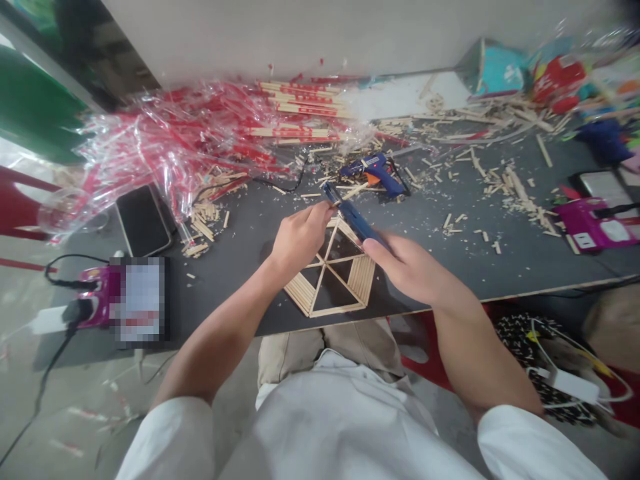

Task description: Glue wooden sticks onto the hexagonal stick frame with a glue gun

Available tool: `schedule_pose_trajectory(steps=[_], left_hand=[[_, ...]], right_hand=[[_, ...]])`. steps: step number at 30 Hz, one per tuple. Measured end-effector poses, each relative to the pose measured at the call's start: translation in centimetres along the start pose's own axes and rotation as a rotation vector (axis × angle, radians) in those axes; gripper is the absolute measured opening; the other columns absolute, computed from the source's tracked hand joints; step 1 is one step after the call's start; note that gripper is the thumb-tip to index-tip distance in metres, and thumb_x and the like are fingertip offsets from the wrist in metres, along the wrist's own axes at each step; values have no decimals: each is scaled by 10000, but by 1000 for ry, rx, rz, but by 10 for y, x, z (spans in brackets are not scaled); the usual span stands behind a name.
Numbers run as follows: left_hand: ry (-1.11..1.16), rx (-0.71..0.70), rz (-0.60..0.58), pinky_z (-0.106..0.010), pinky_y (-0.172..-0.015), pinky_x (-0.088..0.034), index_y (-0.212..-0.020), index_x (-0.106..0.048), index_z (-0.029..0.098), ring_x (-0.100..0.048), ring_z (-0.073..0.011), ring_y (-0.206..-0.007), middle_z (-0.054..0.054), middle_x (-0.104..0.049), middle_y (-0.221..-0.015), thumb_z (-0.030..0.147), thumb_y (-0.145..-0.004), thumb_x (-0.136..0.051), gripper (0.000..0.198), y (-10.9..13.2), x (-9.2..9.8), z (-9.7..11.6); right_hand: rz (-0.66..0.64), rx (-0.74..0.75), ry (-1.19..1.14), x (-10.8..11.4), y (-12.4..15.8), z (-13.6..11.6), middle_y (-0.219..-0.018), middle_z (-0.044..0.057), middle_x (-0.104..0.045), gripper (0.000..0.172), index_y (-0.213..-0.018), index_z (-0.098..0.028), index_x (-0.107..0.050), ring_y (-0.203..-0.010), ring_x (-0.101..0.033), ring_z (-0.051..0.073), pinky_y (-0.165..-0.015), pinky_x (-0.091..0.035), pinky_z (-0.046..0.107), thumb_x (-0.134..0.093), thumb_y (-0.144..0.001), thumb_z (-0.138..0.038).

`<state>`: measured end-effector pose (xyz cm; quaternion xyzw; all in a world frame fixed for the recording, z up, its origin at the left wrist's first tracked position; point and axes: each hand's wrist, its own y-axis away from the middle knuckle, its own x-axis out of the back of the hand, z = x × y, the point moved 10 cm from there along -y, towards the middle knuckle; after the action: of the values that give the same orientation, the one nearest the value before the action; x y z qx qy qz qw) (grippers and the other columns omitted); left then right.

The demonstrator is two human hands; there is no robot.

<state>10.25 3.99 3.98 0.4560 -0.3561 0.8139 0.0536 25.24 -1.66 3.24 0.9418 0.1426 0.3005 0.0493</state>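
A hexagonal frame of thin wooden sticks (361,280), with spokes crossing at its middle, lies near the table's front edge. Above its left and far side is my left hand (303,237), its fingers pinched together on what looks like a thin wooden stick (356,189). My right hand (407,263) is wrapped around a long blue cutter (354,219) that slants up and left. The cutter's tip meets the stick close to my left fingertips. Blur and the fingers hide the exact contact.
Just beyond is a blue glue gun (380,175). Crumpled red plastic wrappers (175,143) and bundled chopsticks (305,100) pile up at the back. Stick offcuts (520,193) litter the right side. On the left are a phone (143,220) and a purple power strip (103,293) with cables.
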Motion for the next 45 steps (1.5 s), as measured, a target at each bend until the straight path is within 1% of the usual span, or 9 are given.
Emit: schedule_pose_trajectory(steps=[6,13,20,26,30,34,37,40,45], left_hand=[[20,-11,20,-235,-696,-567,-1136,-703,154,-778,-154,-811,-100,-821,-978,321,-1160,-408,340,1,0,1],[29,33,-27,-256,-710,-579,-1157,-715,146,-784,-176,-841,-120,-821,-1004,302,-1148,-417,336,0,-3,-5],[49,131,-23,-256,-712,-565,-1140,-712,151,-774,-171,-825,-112,-817,-961,312,-1138,-439,316,-2,1,-19],[50,225,18,-271,-776,-558,-1195,-706,172,-775,-182,-873,-84,-812,-934,298,-1133,-433,307,-4,11,-33],[6,201,-141,-278,-726,-518,-1182,-709,171,-771,-193,-866,-100,-817,-1004,306,-1127,-462,286,-9,4,-34],[-82,150,-382,-297,-700,-491,-1159,-709,162,-777,-224,-882,-119,-816,-1066,333,-1138,-429,329,-7,-9,-33],[-129,131,-505,-320,-727,-513,-1247,-701,156,-789,-276,-948,-133,-816,-1136,476,-1084,-573,380,-3,-17,-35],[-156,143,-561,-349,-767,-542,-1266,-710,161,-791,-322,-1009,-137,-816,-1178,541,-1002,-703,463,0,-20,-39],[-176,174,-563,-352,-788,-557,-1131,-759,171,-794,-303,-966,-130,-827,-1095,504,-1013,-689,360,-1,-20,-45]], right_hand=[[55,-69,162,1,-3,1,-989,110,-751,487,-924,-238,-606,-945,-686,293,-829,-459,386,-365,-1071,-635],[89,-44,373,1,-15,2,-744,94,-676,543,-779,-272,-480,-715,-645,276,-681,-394,379,-277,-1068,-685],[45,55,538,3,-35,-9,-703,102,-668,559,-756,-264,-498,-654,-639,262,-630,-354,376,-254,-1085,-645],[134,21,645,9,-42,-7,-678,130,-653,587,-801,-241,-573,-619,-621,288,-615,-294,388,-224,-1072,-627],[149,28,613,13,-41,0,-698,135,-674,597,-776,-250,-567,-644,-641,299,-617,-309,389,-235,-1066,-653],[270,-10,551,33,-36,14,-707,136,-698,611,-768,-261,-583,-686,-661,314,-655,-370,402,-247,-1063,-677],[390,-68,552,57,-28,27,-797,169,-732,618,-863,-240,-655,-763,-688,344,-693,-415,417,-274,-1053,-687],[501,-146,596,84,-19,41,-945,245,-742,647,-1000,-189,-708,-902,-703,403,-773,-452,461,-290,-1051,-680],[615,-354,666,126,-10,71,-1212,422,-668,711,-1246,-25,-681,-1199,-642,518,-945,-437,550,-368,-1065,-637]])
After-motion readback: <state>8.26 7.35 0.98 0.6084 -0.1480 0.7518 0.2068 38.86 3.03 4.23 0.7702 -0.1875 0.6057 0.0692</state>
